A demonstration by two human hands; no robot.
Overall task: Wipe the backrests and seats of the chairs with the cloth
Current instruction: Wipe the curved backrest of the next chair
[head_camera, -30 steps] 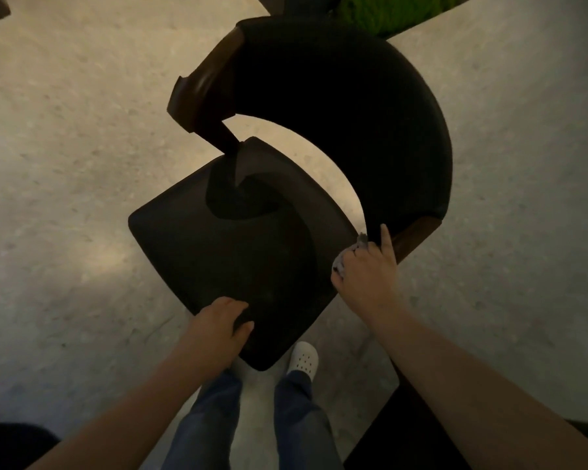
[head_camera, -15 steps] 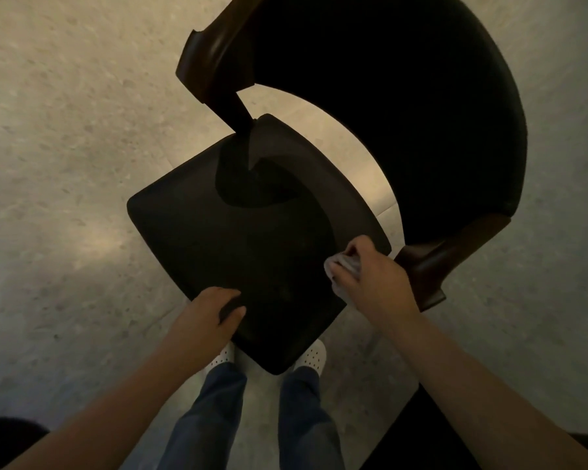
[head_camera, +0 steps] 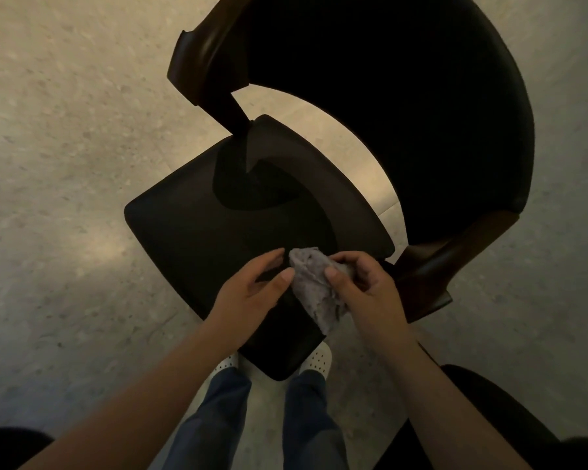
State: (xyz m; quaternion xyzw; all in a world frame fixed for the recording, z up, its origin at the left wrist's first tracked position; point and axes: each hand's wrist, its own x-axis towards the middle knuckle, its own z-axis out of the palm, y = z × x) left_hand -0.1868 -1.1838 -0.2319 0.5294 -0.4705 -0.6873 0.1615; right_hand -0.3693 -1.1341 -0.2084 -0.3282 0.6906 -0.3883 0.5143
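Note:
A dark chair stands below me, its black seat (head_camera: 197,232) in the middle of the view and its curved black backrest (head_camera: 404,106) arching behind it with brown wooden ends. A crumpled grey cloth (head_camera: 314,290) hangs over the seat's near right part, pinched in my right hand (head_camera: 364,293). My left hand (head_camera: 252,286) is just left of the cloth with fingers spread, its fingertips at the cloth's edge; whether they touch it I cannot tell.
Pale speckled floor (head_camera: 65,164) surrounds the chair. My legs in blue trousers and white shoes (head_camera: 314,361) stand at the seat's near corner. Dark rounded shapes, perhaps other chairs, sit at the bottom right (head_camera: 510,422) and bottom left (head_camera: 11,446).
My right hand brought the cloth from the seat's right edge inward over the seat. My left hand left the seat's front edge and rose to meet the cloth.

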